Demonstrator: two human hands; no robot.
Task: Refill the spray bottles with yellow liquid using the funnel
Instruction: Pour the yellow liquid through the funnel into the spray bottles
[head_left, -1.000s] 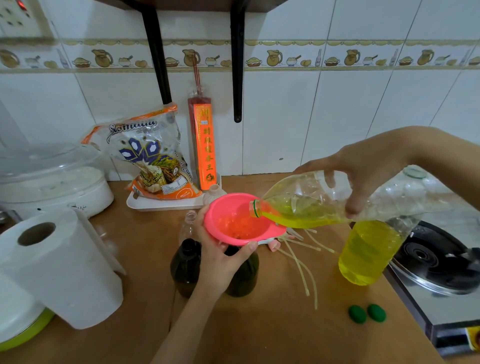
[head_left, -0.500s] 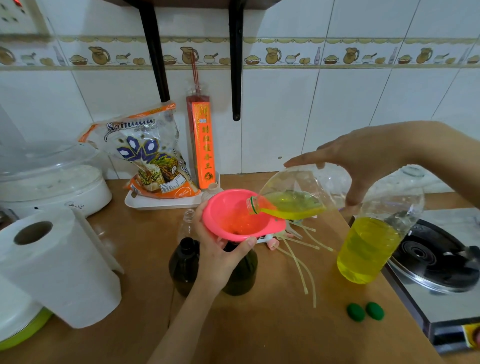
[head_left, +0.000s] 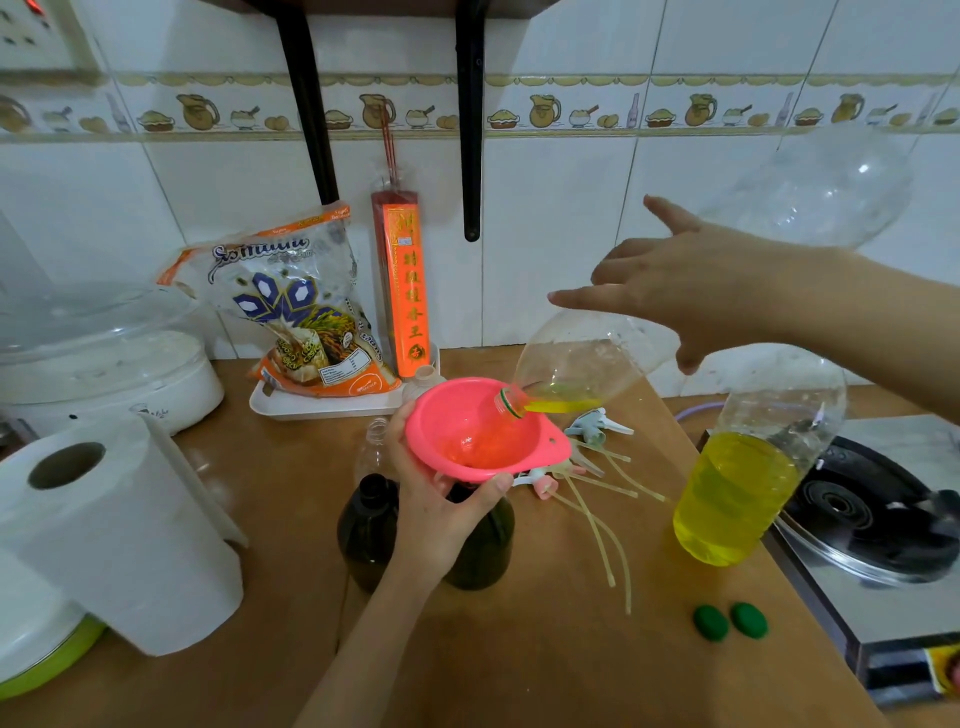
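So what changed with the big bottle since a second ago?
The right hand tipped the clear bottle much steeper, base lifted high, and most of its yellow liquid ran out. The left hand keeps holding the pink funnel on the dark spray bottle.

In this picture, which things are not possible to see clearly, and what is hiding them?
All in the head view:
- Funnel spout and the neck of the dark bottle under it: hidden by the left hand.
- Level of liquid in the dark bottles: the glass is too dark.
- Right hand grip on the tilted clear bottle: the palm side faces away.
- Print on the rice bag: too small.
- Stove: cut off by the right edge.
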